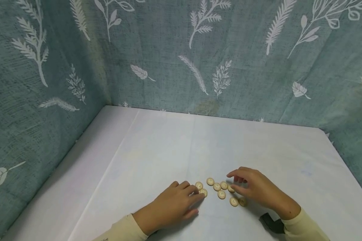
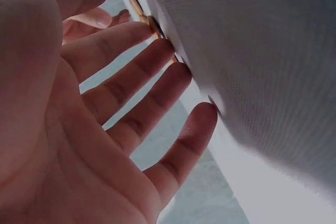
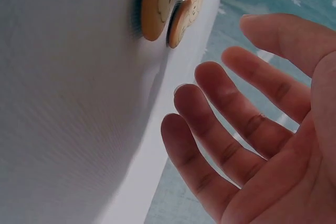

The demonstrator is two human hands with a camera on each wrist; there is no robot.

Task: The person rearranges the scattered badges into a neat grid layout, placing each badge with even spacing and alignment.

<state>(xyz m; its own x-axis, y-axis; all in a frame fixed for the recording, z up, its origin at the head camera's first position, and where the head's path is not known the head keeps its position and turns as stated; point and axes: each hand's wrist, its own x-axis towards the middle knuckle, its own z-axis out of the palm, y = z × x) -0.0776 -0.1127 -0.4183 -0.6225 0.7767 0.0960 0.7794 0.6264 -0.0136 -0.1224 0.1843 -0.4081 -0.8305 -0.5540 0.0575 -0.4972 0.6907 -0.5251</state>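
Several small round wooden discs [image 1: 221, 194] with dark printed markings lie loosely grouped on the white tabletop in the head view. My left hand [image 1: 174, 204] is at the left side of the group, its fingertips at two discs [image 1: 203, 192]. In the left wrist view the left hand's fingers [image 2: 142, 98] are spread and nearly straight, their tips against the white surface. My right hand [image 1: 254, 185] hovers over the group's right side, thumb near a partly covered disc [image 1: 231, 188]. The right wrist view shows the right hand's loosely bent fingers [image 3: 231, 145] apart from the discs [image 3: 157, 6], with nothing held.
A white cloth [image 1: 157, 144] with fold lines covers the table. Teal leaf-patterned fabric [image 1: 169, 67] hangs behind it and along both sides. A black object [image 1: 271, 223] sits by the right wrist.
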